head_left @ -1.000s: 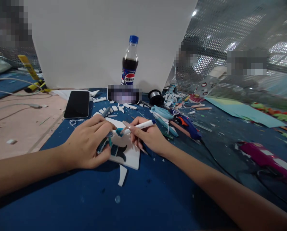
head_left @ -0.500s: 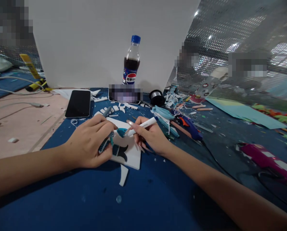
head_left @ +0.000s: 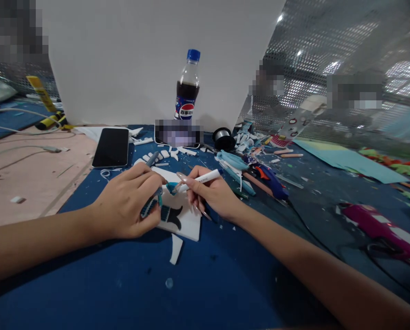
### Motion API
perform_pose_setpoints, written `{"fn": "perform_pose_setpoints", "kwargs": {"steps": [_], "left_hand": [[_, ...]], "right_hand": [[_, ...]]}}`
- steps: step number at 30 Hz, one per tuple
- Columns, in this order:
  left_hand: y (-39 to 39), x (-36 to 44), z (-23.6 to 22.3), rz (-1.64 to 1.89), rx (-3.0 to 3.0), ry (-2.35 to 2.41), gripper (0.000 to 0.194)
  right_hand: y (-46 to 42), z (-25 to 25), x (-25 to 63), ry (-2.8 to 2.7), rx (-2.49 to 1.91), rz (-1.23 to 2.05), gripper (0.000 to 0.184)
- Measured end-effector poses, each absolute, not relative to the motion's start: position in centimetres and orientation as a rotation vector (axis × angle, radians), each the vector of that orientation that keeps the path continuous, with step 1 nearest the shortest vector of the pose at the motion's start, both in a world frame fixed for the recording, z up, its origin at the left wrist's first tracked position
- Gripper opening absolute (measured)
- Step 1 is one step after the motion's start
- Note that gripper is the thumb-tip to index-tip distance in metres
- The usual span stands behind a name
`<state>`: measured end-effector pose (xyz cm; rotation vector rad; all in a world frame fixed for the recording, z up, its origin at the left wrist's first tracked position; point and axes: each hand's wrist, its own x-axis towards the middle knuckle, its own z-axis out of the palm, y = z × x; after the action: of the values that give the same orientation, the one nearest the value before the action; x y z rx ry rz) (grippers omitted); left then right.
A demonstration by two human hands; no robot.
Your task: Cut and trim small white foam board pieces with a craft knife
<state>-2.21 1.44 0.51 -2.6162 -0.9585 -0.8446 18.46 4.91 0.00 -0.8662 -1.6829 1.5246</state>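
In my right hand (head_left: 213, 190) is a white marker pen (head_left: 203, 180), its blue end pointing up to the right and its tip at a small teal piece (head_left: 172, 187). My left hand (head_left: 131, 201) is closed around that teal piece, whose greater part my fingers hide; I cannot tell its full shape. Under both hands lies a white board (head_left: 191, 228) with a black curved, tail-like shape (head_left: 176, 217) and a dark teal striped patch beside it. A curved white offcut (head_left: 176, 249) rests on the blue mat just in front of the board.
A black phone (head_left: 111, 147) lies at the left, with a cola bottle (head_left: 187, 94) behind. Right of my hands are light blue pieces (head_left: 230, 161), a wire spool (head_left: 224, 139), a blue glue gun (head_left: 272, 181) and a magenta corded tool (head_left: 380, 229). White scraps are scattered about.
The marker has shifted slightly left and down with my right hand, its tip still at the teal piece. My left hand stays nearly in place.
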Motion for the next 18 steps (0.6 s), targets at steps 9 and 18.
{"fn": "perform_pose_setpoints", "kwargs": {"steps": [9,18], "left_hand": [[1.48,-2.26,0.48,-0.842,-2.617,-0.924,0.015],[1.41,-2.25,0.57,-0.835,-2.619,-0.909,0.016]], "right_hand": [[4.9,0.02,18.5,-1.705,-0.864,1.518,0.025],[4.95,-0.09,18.5,-1.662,-0.859,1.532,0.025]]}}
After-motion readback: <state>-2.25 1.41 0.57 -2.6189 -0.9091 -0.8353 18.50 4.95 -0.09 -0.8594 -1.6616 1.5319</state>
